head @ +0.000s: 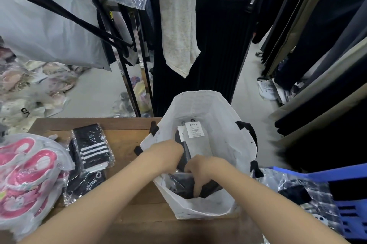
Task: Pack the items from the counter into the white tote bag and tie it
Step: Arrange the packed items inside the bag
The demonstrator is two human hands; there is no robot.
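Forearms: both of mine reach from the lower edge of view across the wooden bench (pixel 127 138) into the bag.
White tote bag: it stands open on the bench's right part (pixel 224 140), black handles at its rim, mouth wide.
Inside the tote: a dark packaged item (pixel 182 184) lies low at the near side; behind it a dark garment carries a white tag (pixel 194 129) printed OWEN.
Left hand: my left hand (pixel 168 154) is at the tote's near-left rim, fingers curled over the dark garment; I cannot tell how firmly they grip.
Right hand: my right hand (pixel 200 172) is down in the tote, fingers closed on the dark packaged item.
Still on the bench: black socks with white stripes in clear wrap (pixel 93 148), and a pink-printed packet (pixel 27 180) at the left.
Blue crate: it sits at the right (pixel 349 212), with a plaid bagged garment (pixel 309 198) lying over its near side.
Hidden: my fingertips, the tote's bottom and part of the crate are cut off or covered.
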